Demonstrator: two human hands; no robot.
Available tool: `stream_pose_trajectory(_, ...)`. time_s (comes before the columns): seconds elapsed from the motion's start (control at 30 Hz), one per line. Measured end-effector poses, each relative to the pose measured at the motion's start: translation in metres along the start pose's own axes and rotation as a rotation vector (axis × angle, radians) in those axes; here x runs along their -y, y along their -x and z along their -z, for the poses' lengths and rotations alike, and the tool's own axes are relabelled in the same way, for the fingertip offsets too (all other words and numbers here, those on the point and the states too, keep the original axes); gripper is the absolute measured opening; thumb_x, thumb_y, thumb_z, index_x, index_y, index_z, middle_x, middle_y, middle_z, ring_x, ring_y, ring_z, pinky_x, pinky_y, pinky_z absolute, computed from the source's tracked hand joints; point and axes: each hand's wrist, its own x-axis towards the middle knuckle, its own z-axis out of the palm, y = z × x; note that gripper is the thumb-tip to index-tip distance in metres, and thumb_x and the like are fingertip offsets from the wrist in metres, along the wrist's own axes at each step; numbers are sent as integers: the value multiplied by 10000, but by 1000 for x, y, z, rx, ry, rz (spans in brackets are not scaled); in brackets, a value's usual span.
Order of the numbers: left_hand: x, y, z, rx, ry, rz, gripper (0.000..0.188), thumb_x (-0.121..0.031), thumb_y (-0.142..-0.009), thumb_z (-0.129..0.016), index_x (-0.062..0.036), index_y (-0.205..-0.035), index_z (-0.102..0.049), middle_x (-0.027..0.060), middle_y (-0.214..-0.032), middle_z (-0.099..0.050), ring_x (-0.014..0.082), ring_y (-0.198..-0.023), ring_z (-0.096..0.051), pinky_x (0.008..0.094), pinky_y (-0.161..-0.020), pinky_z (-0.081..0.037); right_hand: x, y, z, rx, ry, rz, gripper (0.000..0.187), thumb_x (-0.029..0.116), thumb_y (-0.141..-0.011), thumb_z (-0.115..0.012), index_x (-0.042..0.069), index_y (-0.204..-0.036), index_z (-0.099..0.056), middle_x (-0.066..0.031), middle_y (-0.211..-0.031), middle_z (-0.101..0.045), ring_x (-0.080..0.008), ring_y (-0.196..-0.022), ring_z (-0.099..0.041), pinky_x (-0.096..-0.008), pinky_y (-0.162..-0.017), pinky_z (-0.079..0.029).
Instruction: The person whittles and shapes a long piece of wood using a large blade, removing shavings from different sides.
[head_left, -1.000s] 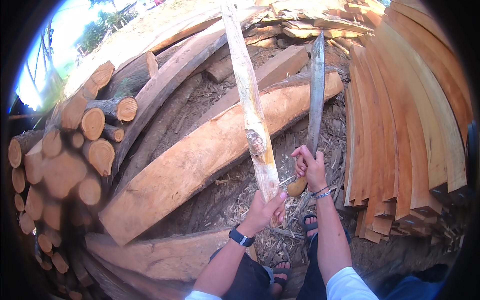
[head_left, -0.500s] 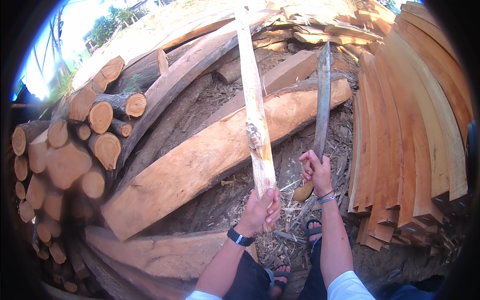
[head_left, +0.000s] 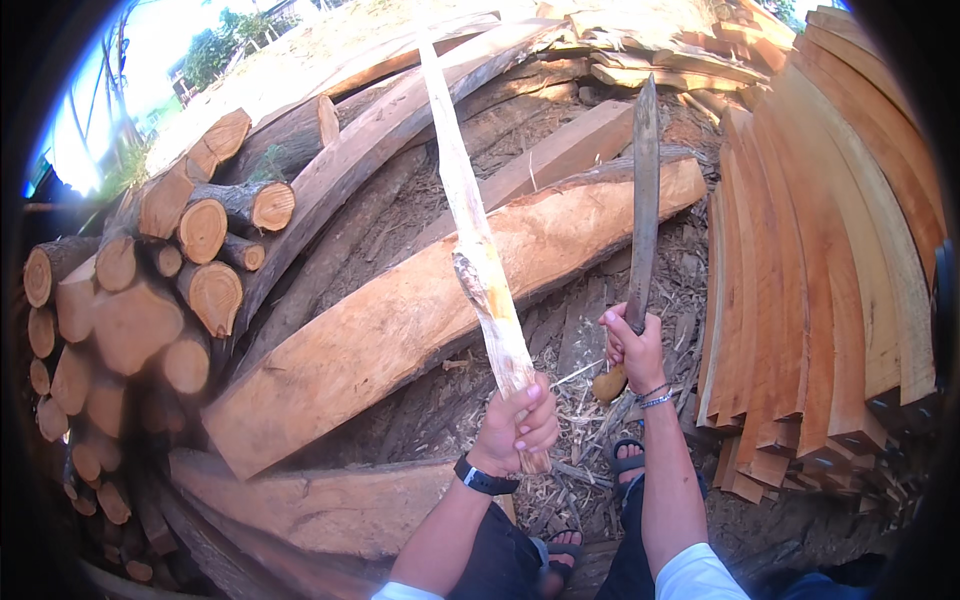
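- Fingers of the left hand point(head_left: 514, 427) wrap around the lower end of a pale stick point(head_left: 480, 270), which slants up in front of a thick slab point(head_left: 370, 345).
- Fingers of the right hand point(head_left: 634, 347) hold a long knife point(head_left: 645, 190), its blade upright, just beside the stick.
- Wood chips point(head_left: 572, 432) litter the ground below.
- Cut logs point(head_left: 202, 230) are piled left, boards point(head_left: 800, 260) right.

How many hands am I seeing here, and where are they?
2: the left hand, wrapped around the pale stick near its lower end, and the right hand, farther right, holding the long knife. No others show.
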Motion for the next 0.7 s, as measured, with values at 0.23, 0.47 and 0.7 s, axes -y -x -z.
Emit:
stream_pose_trajectory(0.23, -2, -1, 3, 33, 109, 22, 263, -220, -963, -481, -110, -749, -374, -36, -528, -339, 53, -353, -330, 232, -374, -322, -1, 0, -1, -14, 106, 27, 214, 183, -842, -728, 2, -816, -616, 32, -557, -522, -38, -432, -462, -208, -398, -342)
stream_pose_trajectory(0.47, -1, 0, 8, 90, 177, 65, 265, -214, -896, -549, -111, -721, -377, -28, -512, -352, 71, -347, -358, 245, -372, -329, 2, 3, -7, 56, 154, 73, 236, 175, -778, -784, 0, -823, -633, 44, -560, -530, -29, -469, -468, -201, -443, -350)
stream_pose_trajectory(0.7, 3, -5, 6, 93, 188, 108, 241, -215, -898, -537, -87, -749, -398, -17, -540, -367, 79, -355, -353, 237, -380, -317, 2, 14, -19, 246, 172, 111, 277, 138, -697, -834, 21, -876, -657, 70, -567, -492, -12, -527, -427, -199, -499, -326)
